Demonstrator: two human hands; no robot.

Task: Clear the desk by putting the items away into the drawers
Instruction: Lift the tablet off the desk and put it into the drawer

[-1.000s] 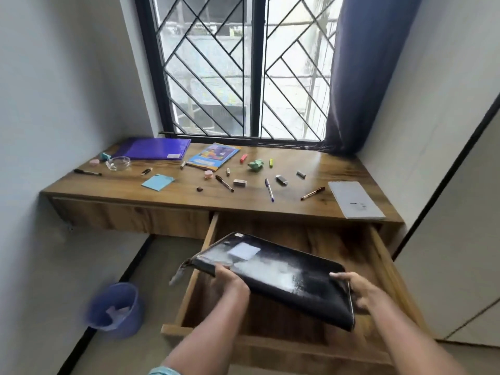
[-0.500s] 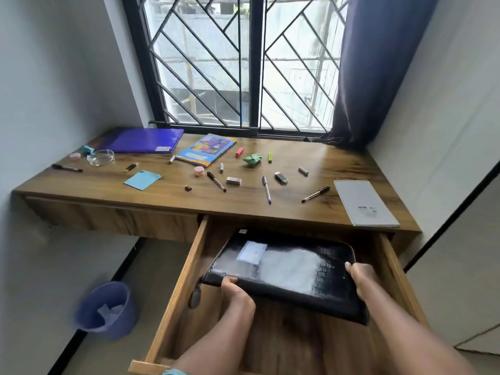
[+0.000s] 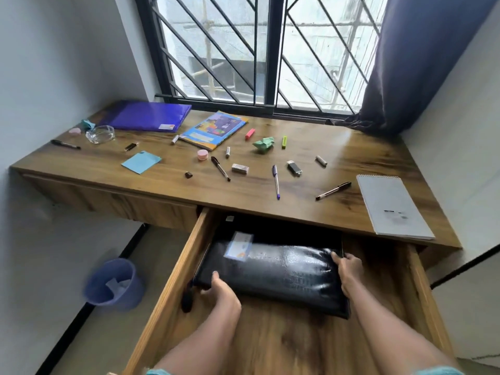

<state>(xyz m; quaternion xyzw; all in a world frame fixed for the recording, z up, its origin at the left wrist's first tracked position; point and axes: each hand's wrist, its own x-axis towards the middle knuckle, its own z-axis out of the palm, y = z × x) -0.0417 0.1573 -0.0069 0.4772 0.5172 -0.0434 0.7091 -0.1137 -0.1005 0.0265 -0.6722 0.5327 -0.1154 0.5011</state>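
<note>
one wooden desk [image 3: 351, 158] with one open drawer [image 3: 270, 336]; one black folder [image 3: 284, 272] lies inside the drawer, its far edge under the desktop; on the desk one purple file [image 3: 146, 115], one spiral notepad [image 3: 389, 207], one colourful booklet [image 3: 213, 129], one blue sticky pad [image 3: 141, 162], four pens; left hand [image 3: 220, 292] grips the folder's near-left corner, right hand [image 3: 349, 269] clasps its right edge, the folder between them

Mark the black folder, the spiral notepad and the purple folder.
black folder [image 3: 284, 277], head view, middle of its glossy cover.
spiral notepad [image 3: 392, 207], head view, centre of the top page.
purple folder [image 3: 146, 116], head view, middle of its cover.
</note>
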